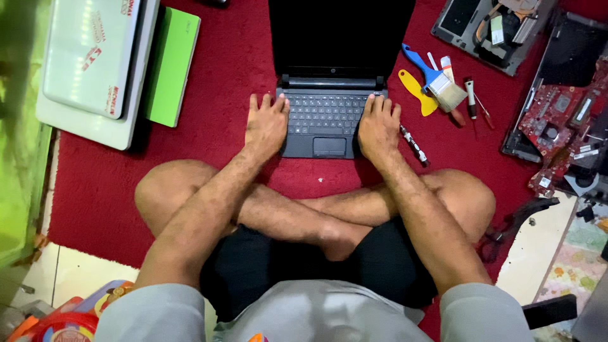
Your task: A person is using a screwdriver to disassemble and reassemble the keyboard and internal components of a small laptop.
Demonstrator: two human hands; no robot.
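A small black laptop (324, 117) stands open on the red carpet in front of my crossed legs, its screen dark. My left hand (266, 123) lies flat over the left edge of its base, fingers stretched toward the hinge. My right hand (379, 125) rests the same way on the right edge. Both hands press on the laptop's sides with fingers together and grip nothing else. A black screwdriver (414, 145) lies on the carpet just right of my right hand.
A blue-handled paintbrush (437, 79), a yellow pry tool (418, 92) and red-handled screwdrivers (472, 101) lie to the right. Opened laptop chassis with a red circuit board (560, 117) fill the far right. Stacked white laptops (95, 63) and a green one (171, 63) sit at left.
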